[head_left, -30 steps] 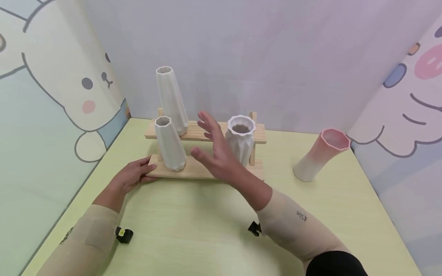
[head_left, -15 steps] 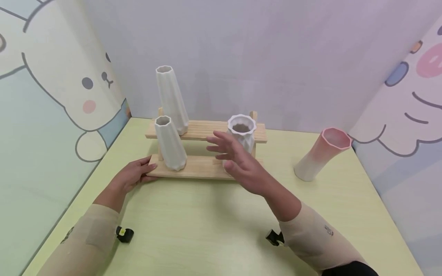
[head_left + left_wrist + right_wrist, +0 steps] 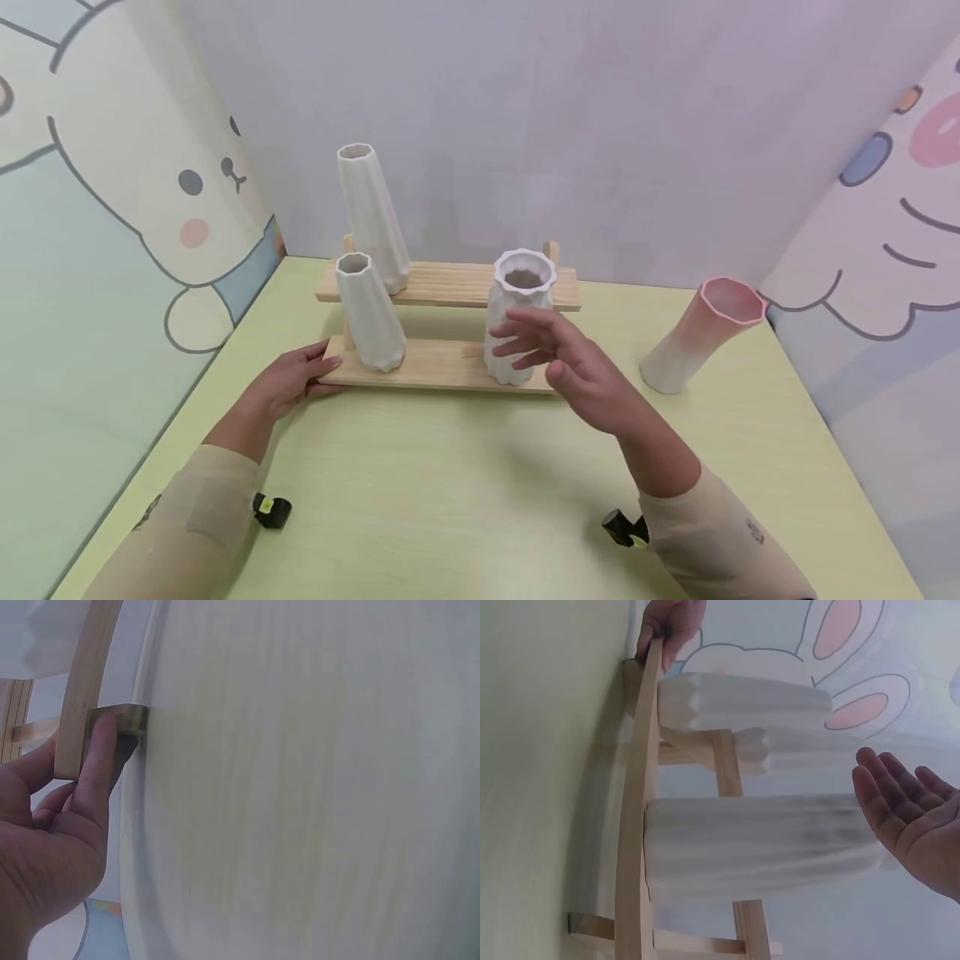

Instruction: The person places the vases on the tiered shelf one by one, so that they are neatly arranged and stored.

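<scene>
1. Hand state. Your L hand (image 3: 288, 382) grips the L end of the rack (image 3: 427, 381), digits above and below the lower shelf (image 3: 442, 358); L wrist view confirms the pinch. Your R hand (image 3: 581, 371) holds nothing: fingers loosely extended and spread, in front of the fluted vase (image 3: 501, 302). Contact w/ that vase: cannot tell from head view.

2. Positions. Fluted vase: upright, lower shelf, R part. Short vase (image 3: 372, 317): lower shelf, L part. Tall vase (image 3: 371, 221): upper shelf (image 3: 457, 283), L part, behind the short vase. Pink vase (image 3: 693, 342): on the table (image 3: 420, 483), R of rack, well apart from it.

3. Step in hand (judged). Setting vases on the rack, w/ L hand as brace; approx. three of four placed. The fluted vase appears seated and R hand free of load.

4. Next move reqs (judged). Should you take the pink vase, clear the fluted rim w/ R fingers first, swing R, then close around the body. The bare R part of the upper shelf looks the likeliest spot. Keep L hand pressure steady; a bumped rack may topple the tall vase.
</scene>
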Available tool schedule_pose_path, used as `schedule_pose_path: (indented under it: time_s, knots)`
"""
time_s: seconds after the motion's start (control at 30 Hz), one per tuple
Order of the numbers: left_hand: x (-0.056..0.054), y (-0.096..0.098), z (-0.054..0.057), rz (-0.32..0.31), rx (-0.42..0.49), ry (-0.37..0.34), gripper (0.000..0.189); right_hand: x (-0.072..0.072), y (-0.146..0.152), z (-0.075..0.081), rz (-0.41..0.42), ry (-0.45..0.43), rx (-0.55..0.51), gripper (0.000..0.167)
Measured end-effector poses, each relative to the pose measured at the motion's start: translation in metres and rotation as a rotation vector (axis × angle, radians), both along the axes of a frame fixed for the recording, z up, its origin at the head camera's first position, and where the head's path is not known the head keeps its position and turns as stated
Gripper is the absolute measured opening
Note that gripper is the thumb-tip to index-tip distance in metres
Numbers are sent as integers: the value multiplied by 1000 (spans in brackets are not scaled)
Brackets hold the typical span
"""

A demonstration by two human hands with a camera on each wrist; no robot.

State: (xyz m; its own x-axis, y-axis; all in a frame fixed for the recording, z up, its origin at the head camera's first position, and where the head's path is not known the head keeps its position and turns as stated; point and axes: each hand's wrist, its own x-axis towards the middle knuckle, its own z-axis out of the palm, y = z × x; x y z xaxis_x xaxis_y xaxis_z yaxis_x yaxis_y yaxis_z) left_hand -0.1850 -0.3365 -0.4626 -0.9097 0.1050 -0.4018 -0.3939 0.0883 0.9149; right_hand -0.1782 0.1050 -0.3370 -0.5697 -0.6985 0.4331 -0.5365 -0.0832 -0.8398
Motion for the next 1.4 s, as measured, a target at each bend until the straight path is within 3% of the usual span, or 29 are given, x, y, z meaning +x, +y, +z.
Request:
schedule_pose_path:
  time_s: [0.47, 0.77, 1.17, 1.4]
  knots:
    - [4, -3, -3, -18, -23, 9, 77, -6, 49, -5, -65, 96, -129, 74]
    - [3, -3, -4, -11, -17, 7, 76, -7, 85, 3, -176, 134, -211, 71]
    - [2, -2, -4, -13, 5, 6, 75, -9, 125, 13, -443, 266, -311, 74]
    - [1, 0, -2, -13, 5, 9, 74, -17, 150, 14, -742, 304, -333, 75]
